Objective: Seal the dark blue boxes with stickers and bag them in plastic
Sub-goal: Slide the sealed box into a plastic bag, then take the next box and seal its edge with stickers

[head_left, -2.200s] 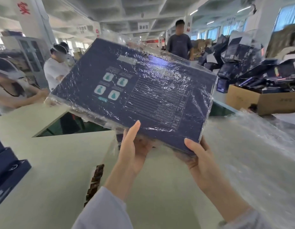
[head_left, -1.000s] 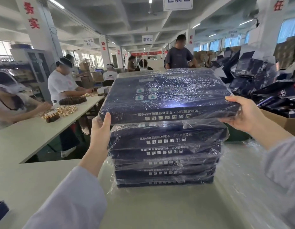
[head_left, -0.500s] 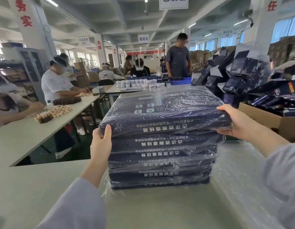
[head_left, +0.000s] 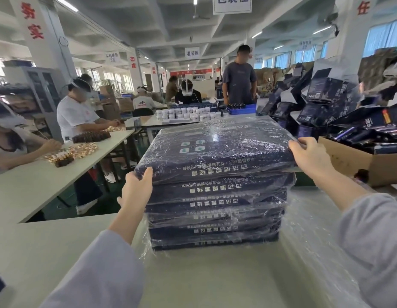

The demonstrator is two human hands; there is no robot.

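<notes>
Dark blue box (head_left: 215,150), flat, rectangular and matte, sealed in a clear plastic bag that crinkles and glints, lies level on top of a stack (head_left: 215,221) of similar bagged boxes on a smooth pale table (head_left: 48,252). Its long axis runs left to right across the view. The broad face with four small pale squares looks up, and the long narrow side faces the person, its pale lettering upside down from here. The left hand (head_left: 137,190) grips the near left corner, thumb pressed against the top edge, the other fingers curled round the side and mostly hidden. The right hand (head_left: 311,156) holds the near right corner, fingers close together and bent over the top edge onto the plastic. A wrinkled clear plastic sheet (head_left: 315,252) covers the table to the right, with a brown cardboard carton (head_left: 359,167) of dark packs beyond it.
</notes>
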